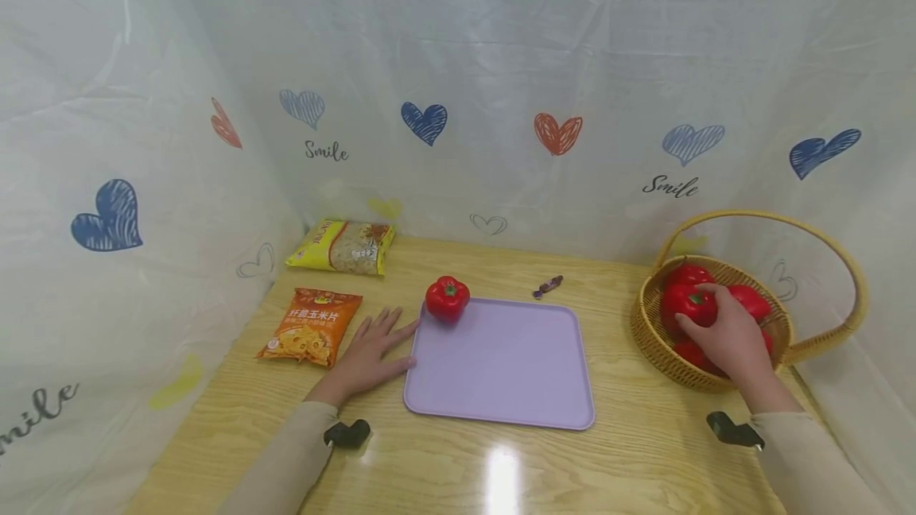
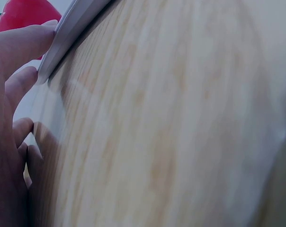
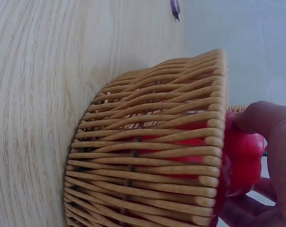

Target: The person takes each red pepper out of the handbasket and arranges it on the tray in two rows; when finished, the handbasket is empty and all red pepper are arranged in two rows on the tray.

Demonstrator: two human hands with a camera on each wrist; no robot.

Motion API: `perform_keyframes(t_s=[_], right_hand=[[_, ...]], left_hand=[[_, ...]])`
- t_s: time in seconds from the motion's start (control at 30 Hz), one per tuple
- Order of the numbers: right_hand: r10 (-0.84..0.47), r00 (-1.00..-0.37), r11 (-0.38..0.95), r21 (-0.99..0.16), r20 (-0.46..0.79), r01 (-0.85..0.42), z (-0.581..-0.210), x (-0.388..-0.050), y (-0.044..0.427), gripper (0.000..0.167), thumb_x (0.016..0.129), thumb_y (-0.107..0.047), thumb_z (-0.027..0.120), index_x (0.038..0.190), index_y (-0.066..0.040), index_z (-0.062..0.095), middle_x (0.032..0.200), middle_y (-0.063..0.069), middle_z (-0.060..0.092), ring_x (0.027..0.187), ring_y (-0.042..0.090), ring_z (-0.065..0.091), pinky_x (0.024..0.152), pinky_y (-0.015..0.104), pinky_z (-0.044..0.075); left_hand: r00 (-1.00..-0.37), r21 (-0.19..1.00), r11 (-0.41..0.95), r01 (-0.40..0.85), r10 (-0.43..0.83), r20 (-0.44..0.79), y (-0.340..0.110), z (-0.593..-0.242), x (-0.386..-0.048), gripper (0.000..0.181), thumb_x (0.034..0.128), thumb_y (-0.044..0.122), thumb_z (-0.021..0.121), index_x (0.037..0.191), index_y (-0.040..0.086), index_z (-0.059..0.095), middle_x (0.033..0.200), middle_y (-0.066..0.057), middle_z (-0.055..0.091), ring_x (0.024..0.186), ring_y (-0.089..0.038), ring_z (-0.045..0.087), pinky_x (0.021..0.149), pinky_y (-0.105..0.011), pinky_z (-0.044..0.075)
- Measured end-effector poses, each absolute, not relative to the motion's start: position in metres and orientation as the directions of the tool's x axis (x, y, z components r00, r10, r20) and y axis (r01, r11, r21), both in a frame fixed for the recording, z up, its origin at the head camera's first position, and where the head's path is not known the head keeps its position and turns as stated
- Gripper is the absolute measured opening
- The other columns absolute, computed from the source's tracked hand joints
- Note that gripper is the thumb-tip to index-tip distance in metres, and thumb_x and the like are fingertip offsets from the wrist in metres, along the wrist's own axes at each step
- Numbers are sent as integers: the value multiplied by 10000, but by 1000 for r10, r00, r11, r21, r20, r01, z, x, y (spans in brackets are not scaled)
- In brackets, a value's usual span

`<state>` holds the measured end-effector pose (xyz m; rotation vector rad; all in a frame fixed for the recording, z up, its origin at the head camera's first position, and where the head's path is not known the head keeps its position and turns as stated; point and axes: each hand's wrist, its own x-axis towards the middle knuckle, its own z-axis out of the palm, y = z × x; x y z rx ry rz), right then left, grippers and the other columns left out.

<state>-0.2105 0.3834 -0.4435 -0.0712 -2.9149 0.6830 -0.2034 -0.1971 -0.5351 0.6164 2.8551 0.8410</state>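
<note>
In the head view my right hand [image 1: 733, 340] reaches into a wicker basket [image 1: 650, 344] and grips a red bell pepper [image 1: 681, 307] by its sides. The right wrist view shows the thumb on one side of that pepper [image 3: 242, 158] and fingers on the other, at the basket rim [image 3: 218, 127]. Other red peppers [image 1: 750, 302] lie around it. My left hand [image 1: 361, 360] rests with fingers spread at the left edge of a lilac tray [image 1: 501, 368], touching its rim [image 2: 67, 38]. One red bell pepper [image 1: 447, 299] sits in the tray's far left corner.
An orange snack bag [image 1: 312, 327] lies left of my left hand. Behind it, against the curtain, is a yellow food packet [image 1: 343, 246]. A small wrapped candy [image 1: 548, 286] lies beyond the tray. The basket's tall handle [image 1: 823, 237] arches on the right.
</note>
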Motion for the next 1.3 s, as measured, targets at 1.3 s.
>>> perform_keyframes(t_s=[1.3], right_hand=[[21, -972, 846, -522, 234, -108, -408, -189, 329, 678, 908, -228, 752, 1462, -27, 418, 1327, 320, 519, 1127, 498, 499, 806, 708, 496]], left_hand=[[-915, 545, 763, 348, 404, 18, -197, -535, -203, 691, 956, 564, 607, 1562, 283, 429, 1683, -128, 199, 1560, -363, 70, 1241, -564, -10]])
